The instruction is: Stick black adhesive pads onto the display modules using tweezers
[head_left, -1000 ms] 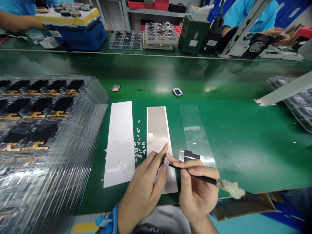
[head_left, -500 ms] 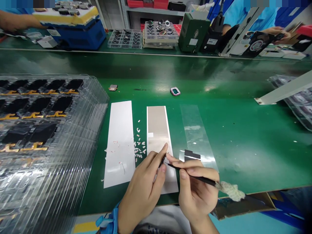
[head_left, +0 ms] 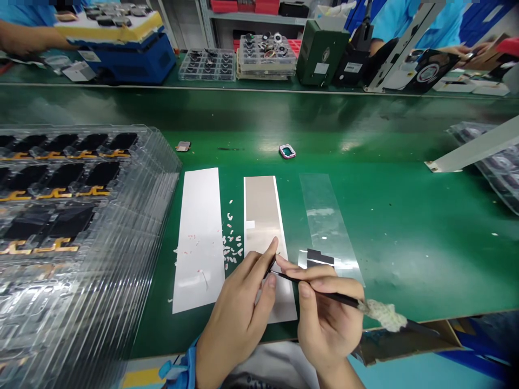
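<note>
Green bench (head_left: 405, 227), left grip (head_left: 241, 300) closed on dark piece (head_left: 269, 267), right grip (head_left: 330, 319) around tool (head_left: 343, 298)

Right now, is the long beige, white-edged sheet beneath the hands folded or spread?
Spread. The beige sheet lies flat on the green tabletop, its far and near ends both visible; the left hand hides part of it.

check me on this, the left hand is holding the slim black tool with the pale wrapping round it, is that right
The hand is wrong: the head view shows the right hand holding the slim black tool. The pale wrapping round it is as you say.
</note>
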The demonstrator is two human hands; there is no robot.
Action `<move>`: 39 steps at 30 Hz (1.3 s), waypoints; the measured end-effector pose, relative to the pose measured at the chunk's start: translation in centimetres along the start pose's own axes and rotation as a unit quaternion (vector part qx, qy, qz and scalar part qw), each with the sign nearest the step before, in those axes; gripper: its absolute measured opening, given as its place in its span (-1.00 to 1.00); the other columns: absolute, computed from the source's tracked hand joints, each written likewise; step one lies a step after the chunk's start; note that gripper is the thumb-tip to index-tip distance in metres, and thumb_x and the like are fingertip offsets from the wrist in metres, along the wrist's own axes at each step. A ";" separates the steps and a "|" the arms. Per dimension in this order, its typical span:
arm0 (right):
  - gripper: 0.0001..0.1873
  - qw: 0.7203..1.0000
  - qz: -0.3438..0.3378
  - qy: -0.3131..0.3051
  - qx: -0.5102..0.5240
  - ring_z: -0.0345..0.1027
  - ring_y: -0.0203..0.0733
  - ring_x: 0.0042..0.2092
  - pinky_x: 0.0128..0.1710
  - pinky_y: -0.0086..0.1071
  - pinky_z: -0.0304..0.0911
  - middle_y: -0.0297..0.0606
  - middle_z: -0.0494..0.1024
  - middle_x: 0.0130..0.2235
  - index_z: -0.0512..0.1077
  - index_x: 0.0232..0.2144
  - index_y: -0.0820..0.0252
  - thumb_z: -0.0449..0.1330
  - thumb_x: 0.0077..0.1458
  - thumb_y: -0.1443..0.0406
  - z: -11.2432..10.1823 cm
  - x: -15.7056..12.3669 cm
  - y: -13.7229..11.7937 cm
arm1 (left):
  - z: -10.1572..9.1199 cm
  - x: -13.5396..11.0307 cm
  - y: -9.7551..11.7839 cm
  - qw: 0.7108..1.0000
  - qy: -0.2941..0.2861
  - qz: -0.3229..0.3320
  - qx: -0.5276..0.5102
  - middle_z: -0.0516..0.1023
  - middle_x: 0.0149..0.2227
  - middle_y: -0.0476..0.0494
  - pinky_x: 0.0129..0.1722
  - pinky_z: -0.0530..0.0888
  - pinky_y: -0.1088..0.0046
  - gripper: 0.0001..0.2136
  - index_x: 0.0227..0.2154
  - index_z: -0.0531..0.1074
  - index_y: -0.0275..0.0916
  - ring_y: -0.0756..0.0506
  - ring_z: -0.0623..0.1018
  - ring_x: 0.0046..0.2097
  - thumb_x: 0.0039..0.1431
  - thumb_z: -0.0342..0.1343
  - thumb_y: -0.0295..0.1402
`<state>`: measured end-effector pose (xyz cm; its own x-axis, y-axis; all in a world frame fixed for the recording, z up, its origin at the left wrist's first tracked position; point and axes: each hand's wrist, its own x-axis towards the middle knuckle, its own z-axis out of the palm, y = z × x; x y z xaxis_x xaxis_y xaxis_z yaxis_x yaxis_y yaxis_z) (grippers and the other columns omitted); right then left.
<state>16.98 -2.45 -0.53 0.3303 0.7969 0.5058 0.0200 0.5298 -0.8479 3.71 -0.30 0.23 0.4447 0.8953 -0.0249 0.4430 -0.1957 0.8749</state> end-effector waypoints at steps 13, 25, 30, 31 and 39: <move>-0.76 1.000 0.010 0.019 -0.006 0.59 -0.14 -0.08 -0.06 -0.11 0.61 -0.27 0.57 -0.23 0.30 -0.16 0.13 0.07 0.26 0.55 0.0 -0.2 0.1 | -0.1 0.0 0.1 1.000 -0.003 0.002 -0.011 0.39 0.00 -0.16 0.02 0.44 0.32 -0.52 0.40 -0.03 0.04 -0.13 0.47 0.03 0.49 -0.21 -0.35; -0.76 0.999 0.002 0.011 -0.031 0.59 -0.11 -0.08 -0.11 -0.07 0.63 -0.27 0.57 -0.23 0.29 -0.17 0.10 0.08 0.26 0.54 0.0 -0.1 0.1 | -0.1 0.0 0.1 1.000 0.006 0.006 -0.011 0.42 0.01 -0.15 0.02 0.44 0.36 -0.54 0.38 0.02 0.03 -0.13 0.46 0.07 0.48 -0.21 -0.35; -0.74 1.000 -0.004 0.008 -0.020 0.59 -0.10 -0.07 -0.09 -0.08 0.63 -0.25 0.56 -0.21 0.29 -0.15 0.12 0.07 0.25 0.57 0.0 -0.2 0.1 | -0.1 0.0 0.1 1.000 0.004 0.006 -0.014 0.41 -0.01 -0.13 0.01 0.43 0.36 -0.52 0.40 -0.02 0.06 -0.11 0.47 0.02 0.49 -0.22 -0.38; -0.73 1.000 -0.006 0.007 -0.019 0.59 -0.10 -0.07 -0.09 -0.08 0.63 -0.25 0.56 -0.21 0.29 -0.15 0.12 0.07 0.24 0.57 0.0 -0.2 0.1 | -0.1 0.0 0.1 1.000 0.004 0.005 -0.014 0.41 -0.01 -0.13 0.00 0.43 0.36 -0.51 0.40 -0.03 0.06 -0.11 0.47 0.02 0.49 -0.22 -0.38; -0.69 1.000 -0.023 0.004 -0.021 0.58 -0.17 -0.06 -0.06 -0.15 0.62 -0.25 0.55 -0.18 0.29 -0.12 0.12 0.06 0.24 0.59 0.0 -0.1 0.0 | 0.0 0.1 0.1 1.000 0.002 0.003 -0.024 0.41 -0.02 -0.12 -0.01 0.43 0.34 -0.51 0.40 -0.03 0.08 -0.11 0.47 -0.01 0.49 -0.24 -0.39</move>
<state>16.91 -2.52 -0.61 0.3362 0.7692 0.5434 0.0749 0.5533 -0.8296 3.82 -0.23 0.28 0.4445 0.8956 -0.0188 0.4026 -0.1810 0.8973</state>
